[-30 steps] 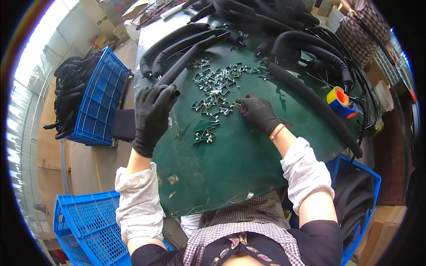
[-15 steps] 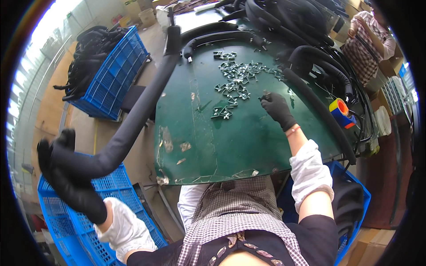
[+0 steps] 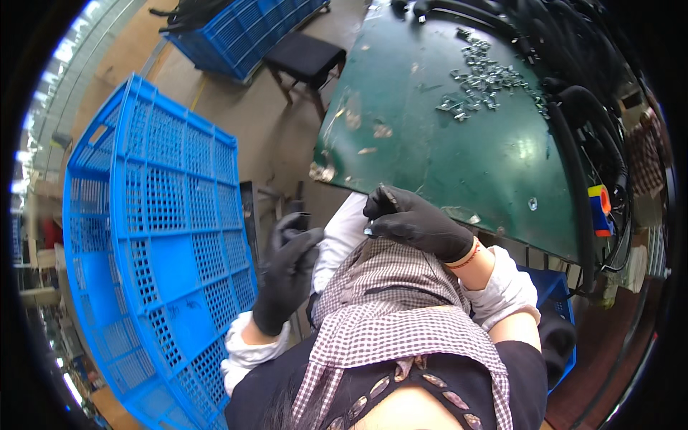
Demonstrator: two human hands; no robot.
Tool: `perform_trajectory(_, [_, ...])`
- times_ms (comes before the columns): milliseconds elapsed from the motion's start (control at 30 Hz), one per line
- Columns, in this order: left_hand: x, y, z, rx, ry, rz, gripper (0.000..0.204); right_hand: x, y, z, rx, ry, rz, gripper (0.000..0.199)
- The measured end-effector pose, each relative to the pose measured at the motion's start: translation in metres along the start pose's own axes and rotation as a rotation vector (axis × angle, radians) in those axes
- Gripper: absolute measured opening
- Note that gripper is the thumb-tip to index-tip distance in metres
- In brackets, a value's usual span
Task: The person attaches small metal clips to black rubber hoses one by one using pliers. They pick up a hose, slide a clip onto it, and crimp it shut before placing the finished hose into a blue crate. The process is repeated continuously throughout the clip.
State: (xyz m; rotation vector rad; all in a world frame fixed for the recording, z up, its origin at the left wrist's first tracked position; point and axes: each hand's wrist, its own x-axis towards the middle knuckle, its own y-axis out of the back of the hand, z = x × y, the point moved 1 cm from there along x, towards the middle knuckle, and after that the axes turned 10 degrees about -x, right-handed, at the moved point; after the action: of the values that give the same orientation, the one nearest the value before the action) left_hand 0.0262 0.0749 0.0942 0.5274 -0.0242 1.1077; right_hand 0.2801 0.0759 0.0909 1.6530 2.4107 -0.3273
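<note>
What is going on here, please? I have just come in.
A person in a checked apron is at the near edge of a green table. The gloved right hand, in front of the body, holds a small metal piece. The gloved left hand is apart from it, beside a large blue crate; whether it holds anything is unclear. Metal clips lie scattered on the table, and a long black tube lies along its right side.

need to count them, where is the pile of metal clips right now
In the head view, the pile of metal clips lies upper right on the green table, just left of the black tubes.
</note>
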Motion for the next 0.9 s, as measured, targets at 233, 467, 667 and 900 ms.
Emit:
perform_trajectory(233, [-0.028, -0.029, -0.015, -0.146, 0.149, -0.027, 0.033, 0.015, -0.052, 0.033, -0.046, -0.117, -0.153, 0.017])
perform_trajectory(467, [-0.028, -0.036, -0.037, -0.212, 0.130, 0.053, 0.018, 0.003, -0.051, 0.030, -0.335, 0.160, -0.015, 0.058])
perform_trajectory(667, [-0.025, -0.037, -0.045, -0.360, 0.181, -0.030, 0.018, -0.007, -0.053, 0.021, -1.130, 0.435, 0.025, 0.071])
perform_trajectory(900, [-0.029, -0.038, -0.053, -0.254, 0.243, -0.195, 0.022, -0.015, -0.056, 0.020, -1.211, 0.483, 0.089, 0.054])
